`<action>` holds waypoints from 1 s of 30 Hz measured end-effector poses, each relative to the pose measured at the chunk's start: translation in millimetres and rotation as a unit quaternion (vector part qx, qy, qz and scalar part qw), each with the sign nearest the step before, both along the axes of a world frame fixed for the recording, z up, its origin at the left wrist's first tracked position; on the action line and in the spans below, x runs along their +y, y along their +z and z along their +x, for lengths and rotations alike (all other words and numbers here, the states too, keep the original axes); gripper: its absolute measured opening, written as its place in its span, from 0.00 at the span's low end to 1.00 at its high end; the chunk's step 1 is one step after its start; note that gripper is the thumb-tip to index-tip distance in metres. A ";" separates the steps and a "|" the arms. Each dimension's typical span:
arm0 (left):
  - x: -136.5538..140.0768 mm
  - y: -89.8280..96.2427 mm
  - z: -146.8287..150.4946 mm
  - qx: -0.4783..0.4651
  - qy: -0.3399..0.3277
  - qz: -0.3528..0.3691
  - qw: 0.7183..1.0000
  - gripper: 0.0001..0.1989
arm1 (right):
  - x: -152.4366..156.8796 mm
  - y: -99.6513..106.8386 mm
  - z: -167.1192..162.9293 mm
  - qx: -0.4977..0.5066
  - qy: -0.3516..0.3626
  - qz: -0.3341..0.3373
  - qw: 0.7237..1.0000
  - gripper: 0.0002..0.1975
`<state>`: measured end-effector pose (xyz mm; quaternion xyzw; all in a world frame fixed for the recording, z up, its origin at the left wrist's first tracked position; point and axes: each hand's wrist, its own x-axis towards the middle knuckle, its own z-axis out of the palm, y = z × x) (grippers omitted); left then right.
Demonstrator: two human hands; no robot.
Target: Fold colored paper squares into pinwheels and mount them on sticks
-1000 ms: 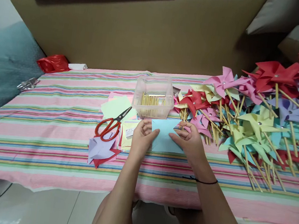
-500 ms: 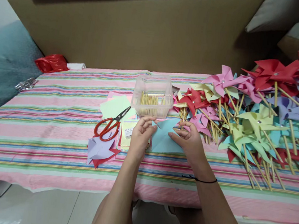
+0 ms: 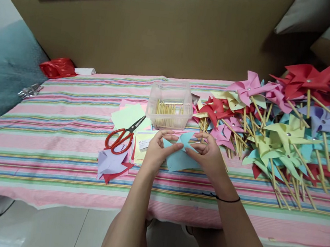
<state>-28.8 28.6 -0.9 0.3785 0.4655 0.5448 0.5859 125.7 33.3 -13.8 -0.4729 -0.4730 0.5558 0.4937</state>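
Observation:
A sheet of blue paper (image 3: 180, 162) with cut flaps is between my two hands, its upper flaps folded in toward the middle. My left hand (image 3: 162, 149) grips its left side, the thumb pressing near the centre. From the other side my right hand (image 3: 209, 155) pinches the paper, thumb also close to the middle. To the left lie scissors (image 3: 124, 134) with red handles, across pale green paper sheets (image 3: 126, 116) and a folded purple paper piece (image 3: 112, 163). A clear plastic box (image 3: 169, 124) holding several short wooden sticks (image 3: 166, 111) stands just beyond my hands.
Many finished paper pinwheels (image 3: 290, 135) on sticks are heaped at the right. A red plastic bag (image 3: 58, 68) and a white object (image 3: 84, 71) lie at the back left, near a blue cushion (image 3: 6, 68). A striped cloth (image 3: 61, 138) covers the surface.
My left thumb has moved inward to the middle of the blue paper. Its upper corners are now bent in where it lay flatter before. The view has shifted slightly.

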 end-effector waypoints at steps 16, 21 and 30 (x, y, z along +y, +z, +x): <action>1.8 -4.1 -2.8 0.069 -0.007 0.012 0.998 0.12 | -1.4 1.4 0.0 -0.011 0.009 -0.017 1.000 0.28; 2.1 -4.6 -1.2 0.061 0.009 0.001 0.998 0.13 | -1.7 3.2 -0.6 -0.004 0.011 -0.020 1.000 0.28; 3.5 -7.0 -1.4 0.078 0.013 -0.010 0.997 0.14 | -1.4 4.7 -0.2 0.002 0.019 -0.034 0.999 0.29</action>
